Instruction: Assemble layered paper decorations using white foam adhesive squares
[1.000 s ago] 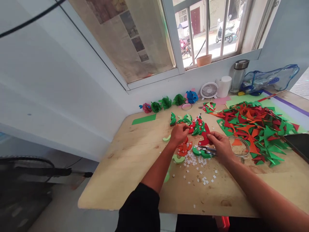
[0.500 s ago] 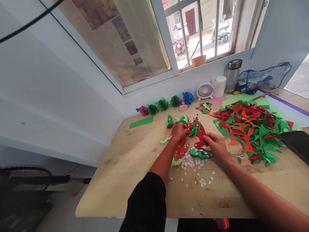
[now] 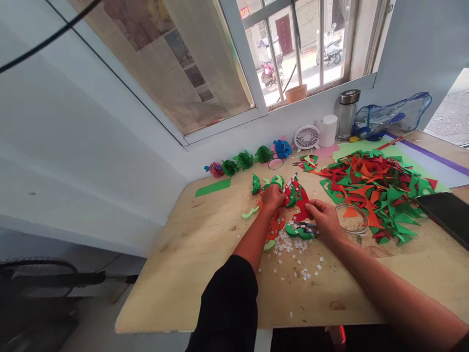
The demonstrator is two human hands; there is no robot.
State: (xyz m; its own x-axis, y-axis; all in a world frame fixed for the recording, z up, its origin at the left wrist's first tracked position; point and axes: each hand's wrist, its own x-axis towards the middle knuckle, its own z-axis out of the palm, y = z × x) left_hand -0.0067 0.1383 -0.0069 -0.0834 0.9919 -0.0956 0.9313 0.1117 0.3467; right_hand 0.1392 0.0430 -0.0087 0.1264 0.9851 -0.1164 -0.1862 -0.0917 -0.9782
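Observation:
Between thumb and fingers, my right hand (image 3: pixel 324 218) pinches the edge of a red paper piece (image 3: pixel 301 206) dotted with small white squares. My left hand (image 3: pixel 273 197) is closed at the far side of that piece, its fingertips bent down among red and green cut paper; whatever it grips is hidden. Green curved paper pieces (image 3: pixel 255 184) lie beyond the left hand, and orange ones (image 3: pixel 273 231) lie partly under its wrist. Just below the right fingertips, dark-handled scissors or a similar tool (image 3: pixel 308 225) rests over a green paper piece (image 3: pixel 298 232).
Small white squares (image 3: pixel 287 244) are scattered on the wooden table (image 3: pixel 176 274). A ring (image 3: pixel 367 222), a heap of red, orange and green scraps (image 3: pixel 370 183) and a phone (image 3: pixel 445 210) are on the right. Paper flowers (image 3: pixel 245 160), a fan (image 3: pixel 307 137) and a glass bottle (image 3: pixel 348 115) line the wall.
The view has shifted slightly. My left hand has turned a little, its knuckles now covering more of the fingertips. My right hand keeps its pinch on the red paper.

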